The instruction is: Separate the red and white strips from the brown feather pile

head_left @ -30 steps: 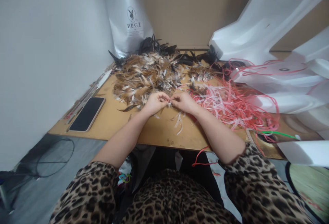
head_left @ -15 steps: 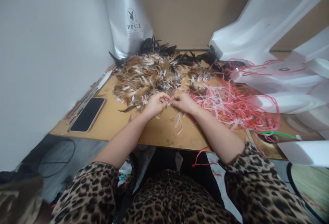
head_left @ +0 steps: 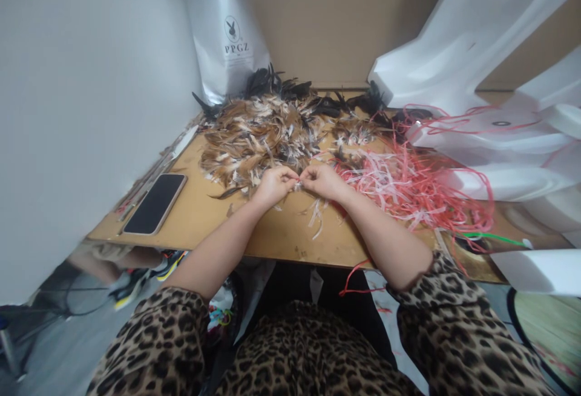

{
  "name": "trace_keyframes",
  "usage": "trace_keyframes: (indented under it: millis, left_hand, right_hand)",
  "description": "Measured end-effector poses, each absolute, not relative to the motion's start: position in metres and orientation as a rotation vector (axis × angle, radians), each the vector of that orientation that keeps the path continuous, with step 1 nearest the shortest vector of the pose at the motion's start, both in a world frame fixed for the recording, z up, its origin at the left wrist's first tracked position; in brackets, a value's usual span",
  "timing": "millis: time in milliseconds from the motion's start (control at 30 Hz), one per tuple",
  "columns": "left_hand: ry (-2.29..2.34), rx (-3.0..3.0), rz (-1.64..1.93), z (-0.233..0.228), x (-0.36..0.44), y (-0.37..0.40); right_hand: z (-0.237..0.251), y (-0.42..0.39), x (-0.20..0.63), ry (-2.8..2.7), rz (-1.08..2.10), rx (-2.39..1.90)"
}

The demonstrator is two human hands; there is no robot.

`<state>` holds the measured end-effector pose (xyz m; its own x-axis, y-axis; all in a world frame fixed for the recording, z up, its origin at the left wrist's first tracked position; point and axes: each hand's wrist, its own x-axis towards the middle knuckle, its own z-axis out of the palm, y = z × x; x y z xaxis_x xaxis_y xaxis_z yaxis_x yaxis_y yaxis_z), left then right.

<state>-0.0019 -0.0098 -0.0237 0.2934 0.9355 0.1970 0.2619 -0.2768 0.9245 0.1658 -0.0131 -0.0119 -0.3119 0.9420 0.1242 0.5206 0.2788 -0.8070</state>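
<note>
One camera sits on my head, looking forward and steeply down over my leopard-print lap onto the wooden table point(head_left: 281, 235). It is near enough that my forearms fill the lower middle, and wide enough to take in the wall at my left.

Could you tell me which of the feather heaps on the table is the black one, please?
The black heap lies farthest back, beside the silver bag; the brown heap lies nearer the hands.

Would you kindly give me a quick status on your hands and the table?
Left hand and right hand pinched together on small pale feather bundle. Brown feather heap behind, pink plastic strips right. Black phone left, apart.
</note>
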Motion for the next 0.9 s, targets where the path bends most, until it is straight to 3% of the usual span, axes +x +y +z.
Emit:
trace_keyframes:
  millis: [900]
  left_hand:
    - [1.096,1.588,1.007,-0.027,-0.006,-0.008]
  right_hand:
    - [-0.009,-0.015,0.172,-2.137,0.412,-1.462]
